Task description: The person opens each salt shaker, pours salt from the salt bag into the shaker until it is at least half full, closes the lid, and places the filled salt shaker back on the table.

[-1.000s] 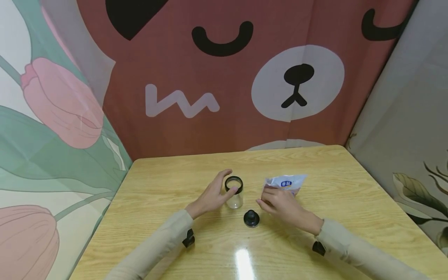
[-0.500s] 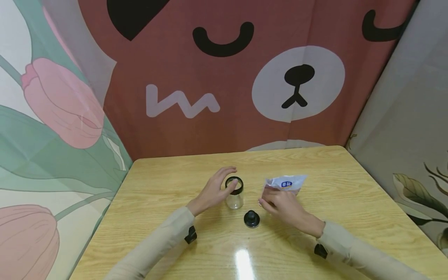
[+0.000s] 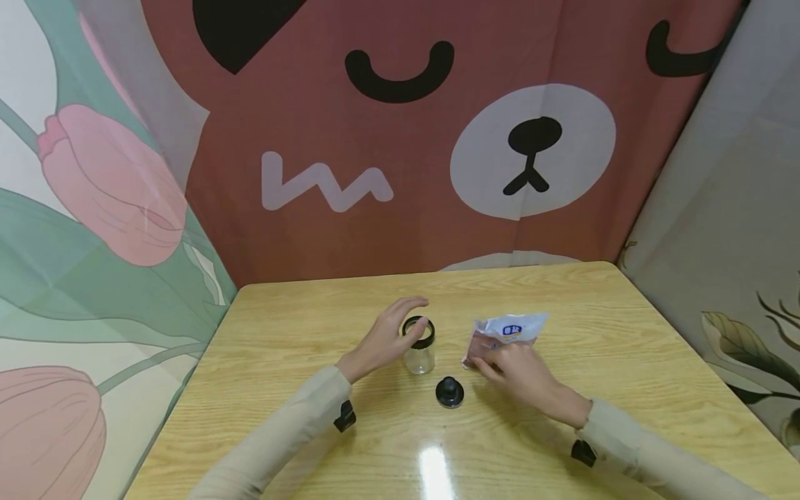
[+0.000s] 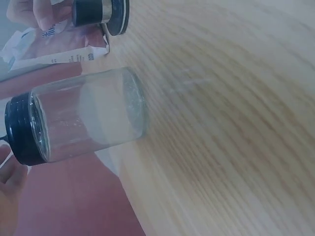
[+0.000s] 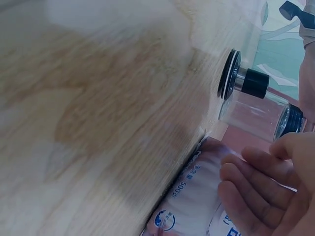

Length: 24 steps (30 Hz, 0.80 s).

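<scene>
Jar (image 4: 83, 115) on glossy table (image 3: 287, 326) (bear-print backdrop (image 3: 412, 229)).

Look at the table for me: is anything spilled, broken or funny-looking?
Nothing looks spilled or broken. The glass jar stands upright, and the bag stands by the right hand. The black lid is on the table instead of on the jar, but it sits flat, knob up, so nothing really odd stands out.

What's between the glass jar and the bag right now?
Only bare tabletop lies between the glass jar and the bag, as the head view shows; the black lid sits lower in the picture, outside that gap.
</scene>
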Each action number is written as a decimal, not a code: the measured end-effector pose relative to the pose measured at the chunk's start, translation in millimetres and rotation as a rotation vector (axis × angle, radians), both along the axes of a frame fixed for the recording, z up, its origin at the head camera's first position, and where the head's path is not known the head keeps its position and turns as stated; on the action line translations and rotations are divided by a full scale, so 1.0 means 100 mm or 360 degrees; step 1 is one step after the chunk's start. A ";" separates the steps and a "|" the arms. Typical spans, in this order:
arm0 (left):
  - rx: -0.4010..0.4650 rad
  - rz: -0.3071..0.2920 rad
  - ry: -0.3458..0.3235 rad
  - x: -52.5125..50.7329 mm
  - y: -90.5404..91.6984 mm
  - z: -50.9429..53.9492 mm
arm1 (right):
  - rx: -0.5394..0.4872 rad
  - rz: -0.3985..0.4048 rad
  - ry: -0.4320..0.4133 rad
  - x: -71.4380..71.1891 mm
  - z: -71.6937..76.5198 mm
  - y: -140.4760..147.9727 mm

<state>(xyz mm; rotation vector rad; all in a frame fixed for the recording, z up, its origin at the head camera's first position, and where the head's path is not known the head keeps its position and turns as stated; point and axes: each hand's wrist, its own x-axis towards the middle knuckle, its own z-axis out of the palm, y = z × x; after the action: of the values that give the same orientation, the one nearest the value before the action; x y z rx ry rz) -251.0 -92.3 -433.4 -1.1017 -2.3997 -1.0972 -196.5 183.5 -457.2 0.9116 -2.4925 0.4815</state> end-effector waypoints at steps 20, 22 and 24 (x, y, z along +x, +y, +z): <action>0.0030 -0.0137 0.0097 0.06 0.27 0.13 | 0.0178 -0.0304 -0.0341 0.05 -0.04 0.21; 0.0029 -0.0159 0.0114 0.08 0.30 0.14 | 0.0187 -0.0313 -0.0342 0.06 -0.04 0.24; 0.0021 -0.0182 0.0143 0.09 0.33 0.15 | 0.0198 -0.0334 -0.0356 0.06 -0.04 0.26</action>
<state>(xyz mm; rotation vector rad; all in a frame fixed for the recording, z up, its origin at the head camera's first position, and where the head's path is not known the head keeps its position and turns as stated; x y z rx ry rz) -242.0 -58.8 -418.2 -1.2701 -2.2820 -1.0734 -190.5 210.0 -461.0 0.6599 -2.8102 0.3795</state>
